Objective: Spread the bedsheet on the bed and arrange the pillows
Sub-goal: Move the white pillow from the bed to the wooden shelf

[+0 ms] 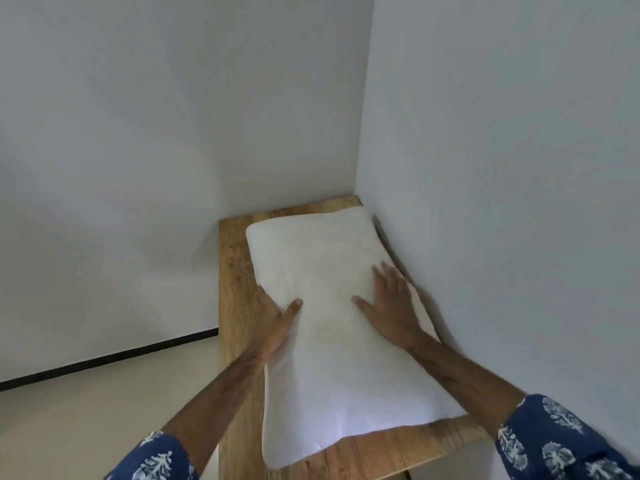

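- We see the left hand (273, 318) at the pillow's (332, 327) 9 o'clock edge, thumb on top; its fingers are hidden, so we cannot tell the grip.
- The right hand (391, 299) lies flat on the pillow, fingers spread.
- The pillow lies on a wooden table (235, 278) set in the wall corner (363, 133).
- Open floor (104, 393) lies toward 9 o'clock; the table's near end is cut off.
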